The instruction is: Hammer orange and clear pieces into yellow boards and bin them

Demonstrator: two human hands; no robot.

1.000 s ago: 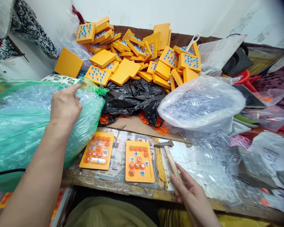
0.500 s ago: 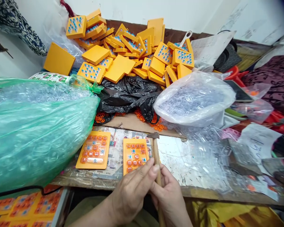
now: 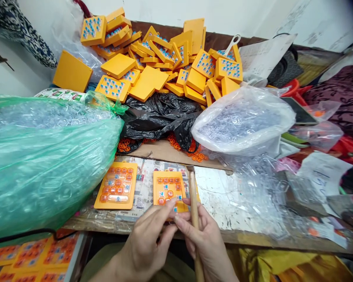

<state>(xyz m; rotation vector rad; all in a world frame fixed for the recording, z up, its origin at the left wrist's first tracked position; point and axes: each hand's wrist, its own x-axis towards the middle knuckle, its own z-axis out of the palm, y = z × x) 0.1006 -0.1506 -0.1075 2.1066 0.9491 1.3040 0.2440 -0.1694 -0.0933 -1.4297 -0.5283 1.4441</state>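
Note:
A hammer (image 3: 193,192) with a wooden handle stands nearly upright in my right hand (image 3: 206,235), its head over the bench. My right thumb and fingertips reach left and meet my left fingertips. My left hand (image 3: 150,237) is pinched at the lower edge of a yellow panel (image 3: 156,192); whatever it holds is too small or hidden to make out. This panel carries orange round caps and small blue-and-clear pieces, with some spots bare. To its left lies a second yellow panel (image 3: 130,202), more fully covered with orange caps and clear covers.
Yellow cases (image 3: 147,82) with blue studs are heaped at the back. A green bag (image 3: 47,168) of clear parts bulges at left, a white bag (image 3: 200,129) of clear pieces at right. Orange rings (image 3: 197,157) spill from a black bag (image 3: 155,113). Finished-looking panels (image 3: 32,254) lie lower left.
My left hand has moved away from the hammer handle, left and down, its fingers now at the panel's lower edge. My right thumb has shifted left to meet them; the hammer has moved slightly.

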